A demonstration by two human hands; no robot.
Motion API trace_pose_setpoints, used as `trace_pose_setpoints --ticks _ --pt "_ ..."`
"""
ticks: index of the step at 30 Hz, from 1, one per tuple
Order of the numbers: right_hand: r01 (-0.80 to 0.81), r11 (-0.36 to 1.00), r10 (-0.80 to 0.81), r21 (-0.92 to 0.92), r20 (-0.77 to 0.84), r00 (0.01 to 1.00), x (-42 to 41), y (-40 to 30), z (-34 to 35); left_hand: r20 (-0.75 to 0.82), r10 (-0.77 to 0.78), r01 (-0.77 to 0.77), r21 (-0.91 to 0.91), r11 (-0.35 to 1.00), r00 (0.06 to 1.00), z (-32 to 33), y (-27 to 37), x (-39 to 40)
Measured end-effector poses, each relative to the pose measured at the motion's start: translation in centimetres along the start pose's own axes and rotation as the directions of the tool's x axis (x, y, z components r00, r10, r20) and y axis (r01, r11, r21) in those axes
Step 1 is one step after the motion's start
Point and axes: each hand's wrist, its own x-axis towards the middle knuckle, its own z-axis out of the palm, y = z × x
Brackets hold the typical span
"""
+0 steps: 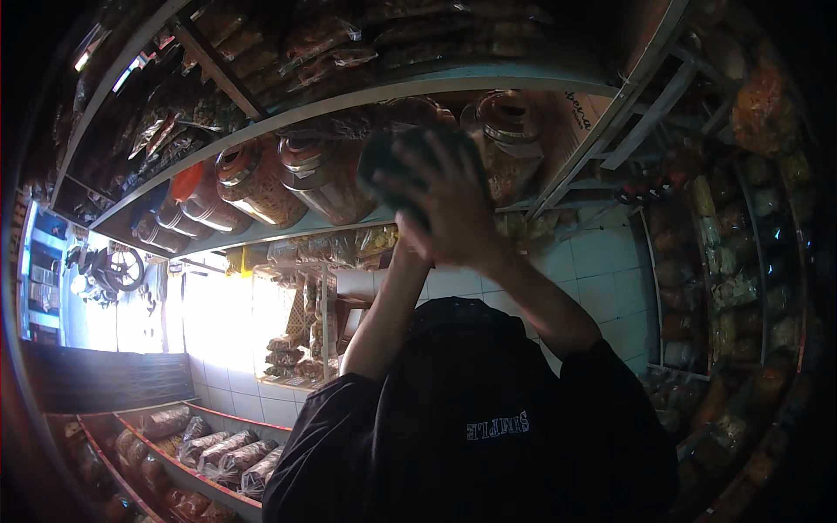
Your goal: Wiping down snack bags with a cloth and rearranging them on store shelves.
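Note:
A dark green item (pixel 386 163), perhaps a cloth, is blurred in front of the shelf of jars. My right hand (pixel 451 196) lies over its near side with the fingers spread across it. My left hand (pixel 413 236) is beneath and behind it, mostly hidden by the item and my right hand. The two hands meet at the wrists. Behind them, large lidded jars (pixel 327 183) of dry goods stand on the shelf, with another jar (pixel 513 157) to the right.
A metal shelf edge (pixel 418 98) runs above the jars, with packed bags over it. Bagged goods (pixel 229 451) fill a rack at lower left. More stocked shelves (pixel 732 261) stand at right. The floor is tiled (pixel 588 268), and a motorcycle (pixel 108 268) shows outside at left.

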Motion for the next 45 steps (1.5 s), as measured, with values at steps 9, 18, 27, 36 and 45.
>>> trace_pose_setpoints --ticks 9,18,27,36,45 --pt "-0.072 0.974 0.124 0.213 -0.242 0.962 -7.3 3.1 3.9 0.078 0.181 -0.174 -0.081 0.981 0.980 -1.3 5.1 -1.8" --pt "-0.308 0.389 0.505 0.868 0.079 0.860 -3.9 1.0 5.2 -0.101 0.387 -0.169 0.779 0.604 0.917 -0.6 3.2 -4.0" --pt "-0.455 -0.293 0.579 0.841 0.535 0.615 -5.0 3.7 7.5 -0.217 0.456 -0.137 0.768 0.625 0.863 -5.3 7.0 -6.5" --pt "-0.305 -0.222 0.676 0.926 0.372 0.636 -4.9 1.0 8.0 0.057 0.078 -0.060 -0.276 0.959 0.995 -7.7 6.3 -7.1" --pt "-0.244 0.905 0.306 0.348 -0.135 0.942 0.1 -2.3 8.2 -0.208 0.073 0.045 0.512 0.858 0.976 -4.4 4.7 -5.7"
